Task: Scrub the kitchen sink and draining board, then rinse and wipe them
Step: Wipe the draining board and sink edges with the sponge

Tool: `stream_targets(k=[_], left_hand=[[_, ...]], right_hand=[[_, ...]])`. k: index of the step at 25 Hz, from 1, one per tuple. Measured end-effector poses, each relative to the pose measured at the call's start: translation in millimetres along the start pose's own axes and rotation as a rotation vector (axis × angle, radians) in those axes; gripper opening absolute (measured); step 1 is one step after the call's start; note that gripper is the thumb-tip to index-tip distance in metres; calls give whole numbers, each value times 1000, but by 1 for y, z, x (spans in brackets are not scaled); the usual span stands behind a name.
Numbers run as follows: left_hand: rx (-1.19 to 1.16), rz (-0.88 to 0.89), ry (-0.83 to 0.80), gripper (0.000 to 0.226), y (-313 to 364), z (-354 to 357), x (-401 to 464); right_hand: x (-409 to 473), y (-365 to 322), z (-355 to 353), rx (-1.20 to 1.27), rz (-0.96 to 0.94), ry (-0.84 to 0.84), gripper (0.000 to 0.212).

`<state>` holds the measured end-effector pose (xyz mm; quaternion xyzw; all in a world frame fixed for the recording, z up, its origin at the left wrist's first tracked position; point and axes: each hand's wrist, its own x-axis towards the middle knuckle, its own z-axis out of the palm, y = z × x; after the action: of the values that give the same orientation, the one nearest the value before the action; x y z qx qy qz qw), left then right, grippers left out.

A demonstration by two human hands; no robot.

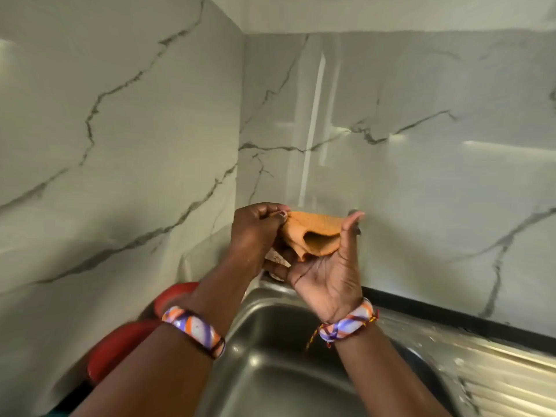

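Orange cloth (313, 233) between left hand (255, 233), right hand (328, 272).

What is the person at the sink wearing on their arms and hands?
Both forearms are bare, with no sleeves or gloves. The left wrist carries a wide bangle patterned in white, purple and orange. The right wrist has a matching bangle plus a thin braided thread bracelet with loose ends. A nail on the left hand looks dark-painted.

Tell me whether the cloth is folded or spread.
Folded, loosely: the cloth is bunched over itself, pinched by the left hand and lying on the right hand, above the sink.
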<state>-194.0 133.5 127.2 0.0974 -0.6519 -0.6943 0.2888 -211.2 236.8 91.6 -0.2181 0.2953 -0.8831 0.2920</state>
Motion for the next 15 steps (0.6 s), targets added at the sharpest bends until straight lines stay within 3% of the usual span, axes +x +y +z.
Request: stream_targets(k=[2, 4, 6, 9, 12, 13, 15], left_hand=[[70, -1, -30, 24, -18, 9, -26], [179, -89, -154, 20, -43, 21, -49], [376, -222, -308, 16, -70, 29, -68], [1004, -98, -420, 47, -105, 17, -71], [1372, -75, -428, 53, -136, -11, -54], [1472, -105, -444, 52, -145, -19, -48], [1682, -112, -474, 50, -163, -31, -35]], right_hand=[[-23, -5, -7, -5, -12, 192, 51], [-45, -14, -28, -9, 46, 489, 7], [-71, -19, -59, -159, 131, 745, 10], [-109, -33, -105, -676, 83, 994, 16], [-117, -61, -155, -1415, -5, 1100, 12], [-111, -68, -170, -1599, 6, 1119, 20], [-87, -74, -201, -1690, 48, 1233, 37]])
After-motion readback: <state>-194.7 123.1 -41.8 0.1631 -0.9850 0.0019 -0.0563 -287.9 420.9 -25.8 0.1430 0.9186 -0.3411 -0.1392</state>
